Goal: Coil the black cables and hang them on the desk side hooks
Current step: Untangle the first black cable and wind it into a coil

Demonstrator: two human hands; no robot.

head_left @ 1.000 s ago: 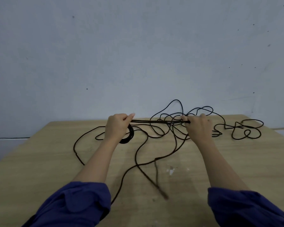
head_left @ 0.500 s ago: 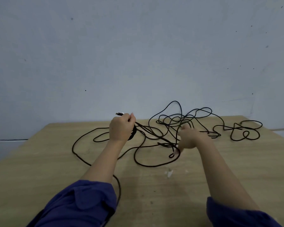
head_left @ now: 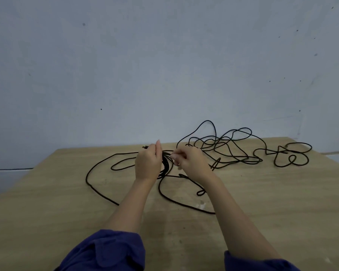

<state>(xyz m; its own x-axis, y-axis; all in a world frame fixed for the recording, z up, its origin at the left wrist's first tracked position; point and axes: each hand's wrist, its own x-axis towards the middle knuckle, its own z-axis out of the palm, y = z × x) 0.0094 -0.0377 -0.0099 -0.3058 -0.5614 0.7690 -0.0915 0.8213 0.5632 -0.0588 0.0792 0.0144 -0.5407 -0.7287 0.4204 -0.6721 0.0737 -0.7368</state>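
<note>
One pale grey wall (head_left: pixel 164 65) rises behind the far edge of one light wooden desk (head_left: pixel 262 212). Loose black cable (head_left: pixel 229 151) sprawls in many loops across the desk's far half, thickest toward its far right corner; whether it is one length or several cannot be told. Two forearms in two rolled blue sleeves (head_left: pixel 106 251) reach over the desk's middle, where the left hand (head_left: pixel 148 165) curls its fingers round one small coil (head_left: pixel 165 167) of the cable, while the right hand (head_left: pixel 192 163), just beside it, pinches a strand at the coil with bent fingers.
</note>
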